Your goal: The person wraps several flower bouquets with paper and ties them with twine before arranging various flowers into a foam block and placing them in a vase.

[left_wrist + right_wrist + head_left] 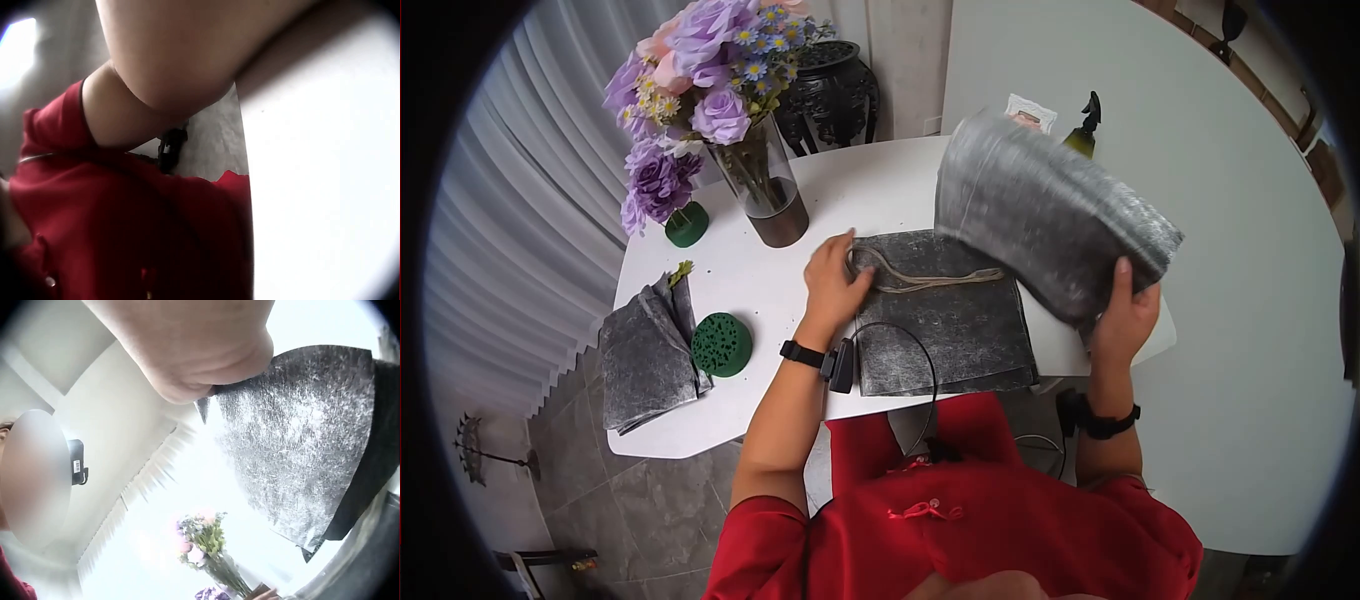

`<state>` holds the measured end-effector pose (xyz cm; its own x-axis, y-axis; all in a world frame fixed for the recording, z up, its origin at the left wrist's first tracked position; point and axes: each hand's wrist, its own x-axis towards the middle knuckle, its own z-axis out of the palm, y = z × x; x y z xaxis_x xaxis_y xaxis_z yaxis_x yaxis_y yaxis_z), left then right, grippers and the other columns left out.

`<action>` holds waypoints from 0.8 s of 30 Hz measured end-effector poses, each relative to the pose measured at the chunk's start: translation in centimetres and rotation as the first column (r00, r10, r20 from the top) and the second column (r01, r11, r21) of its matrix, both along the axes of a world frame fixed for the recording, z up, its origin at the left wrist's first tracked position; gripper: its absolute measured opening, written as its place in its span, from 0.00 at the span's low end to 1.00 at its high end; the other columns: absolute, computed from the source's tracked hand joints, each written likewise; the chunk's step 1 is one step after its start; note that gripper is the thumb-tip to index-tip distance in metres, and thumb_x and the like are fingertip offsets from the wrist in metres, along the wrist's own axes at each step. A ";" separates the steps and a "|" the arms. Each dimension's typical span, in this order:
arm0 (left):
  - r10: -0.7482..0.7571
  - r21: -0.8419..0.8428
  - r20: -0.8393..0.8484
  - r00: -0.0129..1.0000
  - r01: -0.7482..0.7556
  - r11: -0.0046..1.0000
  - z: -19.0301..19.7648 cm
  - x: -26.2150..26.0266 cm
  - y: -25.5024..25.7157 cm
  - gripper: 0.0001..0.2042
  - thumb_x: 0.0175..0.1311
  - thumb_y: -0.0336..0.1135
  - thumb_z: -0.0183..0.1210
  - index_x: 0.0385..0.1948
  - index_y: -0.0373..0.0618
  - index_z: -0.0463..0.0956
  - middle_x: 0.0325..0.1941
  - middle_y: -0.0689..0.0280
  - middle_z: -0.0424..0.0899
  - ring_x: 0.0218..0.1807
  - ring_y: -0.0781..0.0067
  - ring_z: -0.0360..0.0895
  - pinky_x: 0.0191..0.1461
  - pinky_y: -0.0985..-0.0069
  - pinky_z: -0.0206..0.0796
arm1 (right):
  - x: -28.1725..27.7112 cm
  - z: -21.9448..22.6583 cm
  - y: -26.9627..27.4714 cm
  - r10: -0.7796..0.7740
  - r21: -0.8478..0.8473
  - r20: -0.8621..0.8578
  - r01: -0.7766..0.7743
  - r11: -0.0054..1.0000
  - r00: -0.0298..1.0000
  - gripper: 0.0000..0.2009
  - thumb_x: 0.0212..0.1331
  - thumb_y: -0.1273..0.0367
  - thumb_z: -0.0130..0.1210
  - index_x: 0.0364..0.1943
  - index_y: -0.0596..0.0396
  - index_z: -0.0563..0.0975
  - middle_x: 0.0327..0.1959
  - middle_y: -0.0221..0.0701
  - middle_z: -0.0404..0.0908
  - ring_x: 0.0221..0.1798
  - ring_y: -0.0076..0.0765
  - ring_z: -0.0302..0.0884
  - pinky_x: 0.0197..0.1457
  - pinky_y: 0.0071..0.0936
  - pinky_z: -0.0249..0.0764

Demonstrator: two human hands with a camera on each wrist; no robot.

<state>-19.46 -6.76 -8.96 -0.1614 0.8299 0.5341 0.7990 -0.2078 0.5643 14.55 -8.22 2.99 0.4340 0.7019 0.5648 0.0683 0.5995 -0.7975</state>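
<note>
My right hand grips a lifted stack of dark grey, fabric-like sheets by its near right corner, thumb on top. The stack is bent and blurred, raised over the right side of the table. In the right wrist view the heel of the right hand overlaps the edge of the raised sheets. My left hand rests at the left edge of another dark sheet lying flat, thumb and fingers spread at the looped end of a bundle of tan cord.
A green foam block and folded dark sheets lie at the left. Behind them stand a glass vase of flowers and a smaller purple bunch in green foam. A spray bottle is at the back right of the white table.
</note>
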 end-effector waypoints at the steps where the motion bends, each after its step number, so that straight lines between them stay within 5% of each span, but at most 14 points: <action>1: -0.045 -0.030 -0.074 0.996 0.042 0.999 0.1 0.3 -0.1 0.28 0.53 0.39 0.61 0.59 0.47 0.69 0.56 0.57 0.74 0.64 0.57 0.64 0.68 0.54 0.49 | -0.2 0.2 0.4 0.005 0.000 0.001 -0.005 1.000 1.000 0.11 0.66 0.72 0.53 0.48 0.65 0.74 0.48 0.34 0.79 0.49 0.25 0.74 0.55 0.23 0.69; 2: -0.074 -0.123 -0.115 0.991 0.059 0.991 0.1 0.5 -0.5 0.29 0.54 0.41 0.60 0.62 0.51 0.67 0.59 0.59 0.72 0.68 0.57 0.60 0.72 0.49 0.38 | -0.4 0.3 0.7 0.036 0.081 0.003 -0.037 0.996 0.999 0.11 0.66 0.73 0.52 0.49 0.65 0.74 0.48 0.35 0.79 0.49 0.25 0.74 0.56 0.23 0.69; 5: -0.111 -0.189 -0.177 0.978 0.077 0.979 -0.6 0.3 -0.2 0.28 0.54 0.41 0.60 0.61 0.52 0.67 0.59 0.60 0.72 0.67 0.58 0.60 0.73 0.48 0.35 | -1.8 0.7 1.9 0.077 0.207 0.012 -0.078 0.975 0.997 0.12 0.66 0.75 0.50 0.51 0.65 0.72 0.49 0.36 0.79 0.51 0.25 0.74 0.57 0.23 0.68; 8: -0.130 -0.122 -0.106 0.986 0.117 0.986 0.6 0.2 -0.4 0.22 0.53 0.35 0.62 0.53 0.49 0.75 0.50 0.62 0.77 0.58 0.60 0.67 0.69 0.56 0.46 | -4.7 1.0 3.8 0.115 0.381 0.090 -0.141 0.914 0.989 0.11 0.64 0.78 0.52 0.49 0.64 0.74 0.47 0.36 0.80 0.49 0.27 0.76 0.55 0.23 0.70; 9: -0.147 -0.101 -0.093 0.985 0.138 0.985 0.8 0.1 -0.4 0.19 0.52 0.33 0.64 0.48 0.48 0.78 0.46 0.62 0.78 0.53 0.61 0.70 0.64 0.61 0.54 | -4.8 -0.2 5.6 -0.082 0.403 0.283 -0.041 0.914 0.956 0.10 0.62 0.77 0.54 0.46 0.64 0.76 0.42 0.37 0.82 0.44 0.30 0.79 0.49 0.25 0.73; 11: -0.153 -0.074 -0.010 0.988 0.152 0.986 0.8 0.2 -0.2 0.15 0.52 0.31 0.64 0.44 0.47 0.79 0.42 0.63 0.79 0.47 0.63 0.72 0.58 0.65 0.59 | -7.5 0.9 6.5 -0.199 0.439 0.515 -0.057 0.897 0.834 0.09 0.53 0.77 0.59 0.39 0.62 0.77 0.33 0.44 0.79 0.35 0.51 0.78 0.38 0.35 0.73; 15: -0.230 -0.025 0.203 0.952 0.240 0.971 0.3 0.1 0.0 0.09 0.53 0.30 0.64 0.36 0.45 0.82 0.30 0.65 0.79 0.36 0.70 0.74 0.41 0.75 0.67 | -11.7 1.4 11.2 -0.147 0.362 0.684 -0.158 0.918 0.714 0.04 0.56 0.73 0.56 0.33 0.59 0.75 0.31 0.45 0.78 0.35 0.57 0.76 0.35 0.41 0.71; 19: -0.295 -0.092 0.204 0.933 0.318 0.944 0.6 0.1 0.0 0.07 0.53 0.34 0.64 0.31 0.43 0.82 0.24 0.67 0.80 0.32 0.72 0.74 0.40 0.72 0.66 | -14.1 5.0 14.9 -0.035 0.137 0.571 -0.053 0.989 0.820 0.07 0.59 0.68 0.54 0.35 0.57 0.75 0.30 0.44 0.78 0.35 0.56 0.77 0.36 0.41 0.71; 21: -0.348 -0.152 0.427 0.835 0.445 0.882 0.6 0.3 -0.2 0.07 0.59 0.34 0.63 0.30 0.40 0.82 0.23 0.68 0.80 0.26 0.80 0.74 0.33 0.78 0.67 | -14.3 5.9 15.8 -0.023 0.250 0.515 -0.124 0.960 0.857 0.10 0.63 0.65 0.52 0.40 0.57 0.75 0.34 0.46 0.80 0.37 0.53 0.79 0.38 0.33 0.73; 22: -0.345 -0.152 0.429 0.835 0.443 0.883 0.6 0.5 -0.3 0.07 0.59 0.34 0.63 0.30 0.40 0.82 0.23 0.68 0.80 0.26 0.80 0.74 0.33 0.78 0.67 | -14.4 5.8 14.9 -0.039 0.189 0.597 -0.094 0.977 0.801 0.10 0.62 0.67 0.52 0.42 0.57 0.76 0.36 0.45 0.81 0.38 0.52 0.80 0.41 0.33 0.74; 24: -0.305 -0.173 0.715 0.629 0.582 0.795 0.7 0.7 -0.5 0.08 0.63 0.34 0.60 0.31 0.38 0.81 0.23 0.70 0.79 0.24 0.84 0.73 0.28 0.83 0.66 | -15.3 3.1 13.6 -0.026 0.204 0.734 -0.184 0.961 0.679 0.11 0.58 0.71 0.51 0.44 0.57 0.77 0.38 0.43 0.82 0.41 0.50 0.80 0.45 0.34 0.75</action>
<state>-18.73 -7.28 -8.30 0.1060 0.9890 0.1027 0.0902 -0.1124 0.9896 -0.71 5.35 6.08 -0.2358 0.5091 0.8278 0.5026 0.7930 -0.3445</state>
